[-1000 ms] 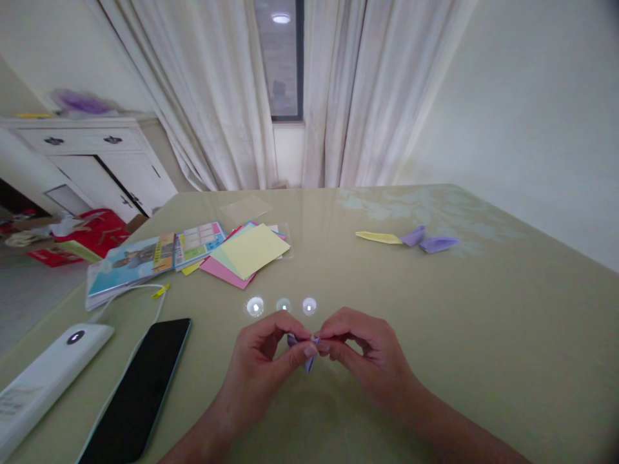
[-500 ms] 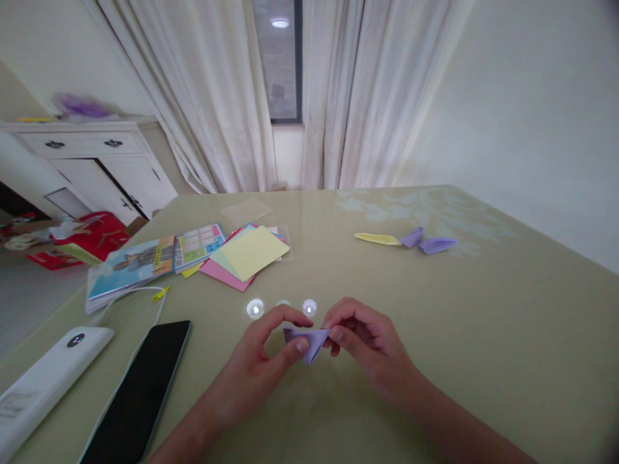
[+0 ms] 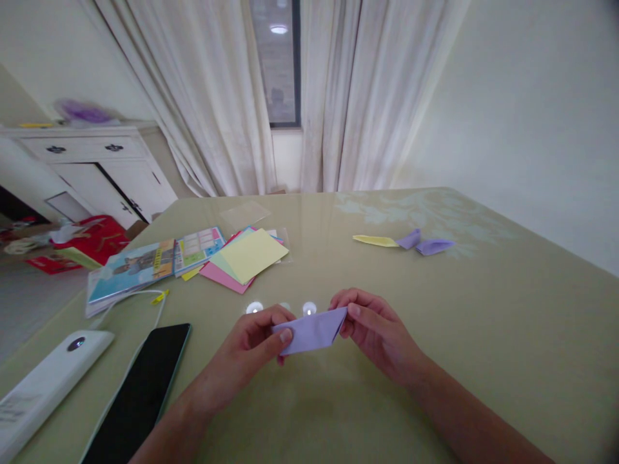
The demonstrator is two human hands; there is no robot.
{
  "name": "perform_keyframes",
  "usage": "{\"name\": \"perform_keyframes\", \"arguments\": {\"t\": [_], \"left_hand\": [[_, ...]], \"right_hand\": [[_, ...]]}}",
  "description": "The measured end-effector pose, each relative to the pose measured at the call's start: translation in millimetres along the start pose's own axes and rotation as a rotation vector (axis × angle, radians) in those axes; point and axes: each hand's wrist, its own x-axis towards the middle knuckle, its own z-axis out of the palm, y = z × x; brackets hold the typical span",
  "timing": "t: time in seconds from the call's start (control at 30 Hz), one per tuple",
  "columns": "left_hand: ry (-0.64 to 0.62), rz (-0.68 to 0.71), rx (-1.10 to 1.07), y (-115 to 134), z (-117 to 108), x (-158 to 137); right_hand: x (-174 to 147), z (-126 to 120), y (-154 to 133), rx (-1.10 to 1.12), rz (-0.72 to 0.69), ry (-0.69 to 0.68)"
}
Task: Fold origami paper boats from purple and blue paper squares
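Observation:
A folded piece of purple paper [image 3: 312, 332] is held up between my two hands, above the table. It is a long flat strip with slanted ends. My left hand [image 3: 254, 341] pinches its left end, thumb on the near face and fingers behind. At the upper right corner, my right hand [image 3: 382, 335] grips the paper between thumb and index finger. Farther back on the right lie a folded yellow paper piece [image 3: 375, 241] and two folded purple pieces [image 3: 434, 247], [image 3: 409, 239], close together in a row.
Coloured paper sheets [image 3: 256, 254] lie fanned out at the left back, beside booklets [image 3: 133, 270]. Near me on the left are a black phone [image 3: 140, 393], a white power bank [image 3: 53, 380] and a white cable [image 3: 130, 293]. Curtains [image 3: 193, 96] hang behind the table.
The purple paper was a small folded shape with a triangular end; now it is a longer strip. My hands have moved slightly apart, and the left one has closed further around its end.

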Motion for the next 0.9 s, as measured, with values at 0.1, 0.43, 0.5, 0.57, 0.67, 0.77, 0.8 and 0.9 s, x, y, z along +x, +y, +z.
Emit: {"name": "perform_keyframes", "arguments": {"t": [0.1, 0.43, 0.5, 0.57, 0.67, 0.77, 0.8, 0.9], "left_hand": [[0.034, 0.014, 0.032, -1, 1, -1], [0.096, 0.489, 0.741, 3, 1, -8], [0.074, 0.625, 0.893, 1, -2, -9], [0.065, 0.7, 0.992, -1, -3, -10], [0.088, 0.734, 1.084, -1, -1, -9], [0.093, 0.746, 1.126, -2, 2, -8], [0.096, 0.75, 1.131, -3, 3, -8], [0.131, 0.762, 1.12, -6, 3, -10]], "right_hand": [[0, -3, 1, -0.092, -0.031, 0.022], [-5, -6, -11, -0.887, -0.383, -0.249], [-5, -7, -11, -1.079, -0.472, -0.293], [-7, -8, -10, -1.194, -0.544, -0.317], [-9, -9, -7, -1.278, -0.583, -0.306], [-10, -8, -6, -1.309, -0.585, -0.313], [-10, -7, -5, -1.318, -0.585, -0.317], [-10, -4, -4, -1.346, -0.596, -0.303]]}}
